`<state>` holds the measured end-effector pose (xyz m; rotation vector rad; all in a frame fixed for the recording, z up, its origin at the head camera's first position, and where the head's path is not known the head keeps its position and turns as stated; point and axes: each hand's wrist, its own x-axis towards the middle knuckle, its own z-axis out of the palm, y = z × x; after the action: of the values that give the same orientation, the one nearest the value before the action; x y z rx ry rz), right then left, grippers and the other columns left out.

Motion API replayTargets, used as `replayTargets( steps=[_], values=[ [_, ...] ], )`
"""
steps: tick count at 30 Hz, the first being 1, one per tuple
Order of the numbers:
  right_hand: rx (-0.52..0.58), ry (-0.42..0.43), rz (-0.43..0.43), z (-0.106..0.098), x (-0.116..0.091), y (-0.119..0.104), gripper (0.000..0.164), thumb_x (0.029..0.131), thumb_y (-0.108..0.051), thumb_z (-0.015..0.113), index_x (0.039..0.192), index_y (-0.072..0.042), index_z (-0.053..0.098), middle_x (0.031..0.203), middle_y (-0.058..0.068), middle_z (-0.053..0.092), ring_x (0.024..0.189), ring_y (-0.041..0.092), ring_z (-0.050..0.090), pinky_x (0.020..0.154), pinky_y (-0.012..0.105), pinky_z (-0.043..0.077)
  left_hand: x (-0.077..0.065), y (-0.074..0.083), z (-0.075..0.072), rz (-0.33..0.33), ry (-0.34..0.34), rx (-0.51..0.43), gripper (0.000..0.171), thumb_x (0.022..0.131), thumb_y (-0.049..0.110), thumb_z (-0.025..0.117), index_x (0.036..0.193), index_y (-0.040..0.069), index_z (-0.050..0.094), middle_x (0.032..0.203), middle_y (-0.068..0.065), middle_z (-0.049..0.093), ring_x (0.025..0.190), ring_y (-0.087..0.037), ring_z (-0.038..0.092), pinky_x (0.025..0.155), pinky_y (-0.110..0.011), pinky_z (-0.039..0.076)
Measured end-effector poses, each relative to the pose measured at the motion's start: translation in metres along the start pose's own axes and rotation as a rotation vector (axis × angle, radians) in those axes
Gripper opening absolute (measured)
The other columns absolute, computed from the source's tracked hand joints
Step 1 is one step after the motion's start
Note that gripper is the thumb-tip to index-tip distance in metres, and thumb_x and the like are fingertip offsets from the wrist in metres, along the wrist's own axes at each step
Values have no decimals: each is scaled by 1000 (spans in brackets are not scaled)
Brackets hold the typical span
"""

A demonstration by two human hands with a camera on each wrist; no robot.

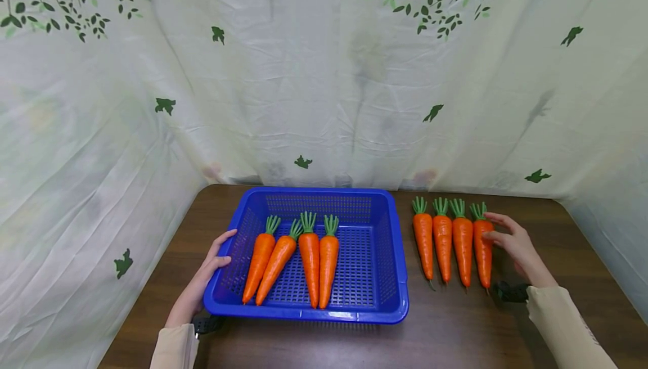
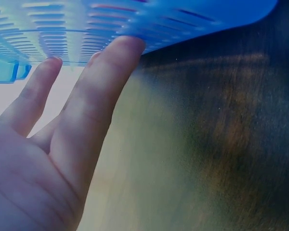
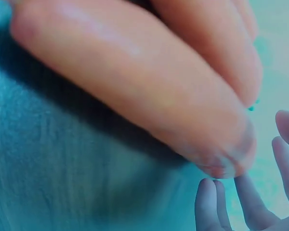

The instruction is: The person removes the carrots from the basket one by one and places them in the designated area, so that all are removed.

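Observation:
A blue plastic basket (image 1: 304, 317) with slotted walls stands on the table. Several orange carrots (image 1: 309, 268) with green tops lie inside, toward its left half. My left hand (image 1: 215, 256) is at the basket's left side, and in the left wrist view its straight fingers (image 2: 94, 106) meet the slotted wall. Right of the basket, several more carrots (image 1: 442, 245) lie side by side in a row, tops pointing away. Over the rightmost carrot (image 1: 483, 253) is my right hand (image 1: 516, 245), fingertips at its upper part. The right wrist view shows those fingers (image 3: 253, 202) extended, close to the carrot's end.
The dark brown wooden table (image 1: 435, 329) runs up to a pale curtain (image 1: 324, 88) with leaf prints behind it. Curtain cloth also hangs along the left and right sides. Table surface shows in front of the basket and between it and the carrot row.

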<state>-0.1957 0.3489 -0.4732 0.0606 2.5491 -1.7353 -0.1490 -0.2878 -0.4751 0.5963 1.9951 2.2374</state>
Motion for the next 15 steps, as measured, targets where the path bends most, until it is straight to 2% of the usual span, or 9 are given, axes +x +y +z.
replayTargets(
  steps=[5, 7, 11, 13, 15],
  values=[
    [-11, 21, -34, -2, -4, -9, 50, 95, -13, 56, 138, 5, 39, 137, 29, 32, 99, 1, 46, 76, 13, 45, 0, -1, 0, 10, -1, -11, 61, 91, -5, 28, 143, 25, 39, 130, 5, 48, 112, -10, 53, 88, -24, 45],
    [-4, 24, -52, -2, -6, -13, 48, 95, -13, 57, 138, 2, 41, 136, 25, 35, 103, 5, 45, 77, 12, 44, 0, -1, 1, 7, 4, -8, 61, 91, -5, 28, 142, 26, 40, 130, 6, 48, 112, -9, 53, 88, -23, 45],
    [40, 13, -91, -1, -10, -22, 44, 94, -11, 58, 137, -6, 48, 124, -1, 47, 103, 3, 49, 78, 13, 44, -2, 0, 1, 3, 23, 7, 61, 91, -5, 29, 141, 27, 41, 129, 7, 48, 111, -8, 52, 88, -22, 44],
    [52, 0, -107, 0, -11, -28, 43, 94, -11, 58, 136, -10, 49, 118, -15, 46, 100, -2, 51, 78, 14, 45, -1, 1, 2, 1, 25, 9, 61, 91, -5, 29, 141, 27, 41, 129, 7, 48, 111, -8, 52, 88, -22, 44],
    [53, -13, -120, 3, -13, -35, 43, 94, -11, 58, 136, -12, 50, 115, -22, 45, 98, -5, 51, 78, 16, 46, -1, 1, 1, -3, 14, 0, 60, 91, -4, 29, 142, 26, 40, 129, 7, 48, 112, -9, 52, 88, -22, 44]
  ],
)
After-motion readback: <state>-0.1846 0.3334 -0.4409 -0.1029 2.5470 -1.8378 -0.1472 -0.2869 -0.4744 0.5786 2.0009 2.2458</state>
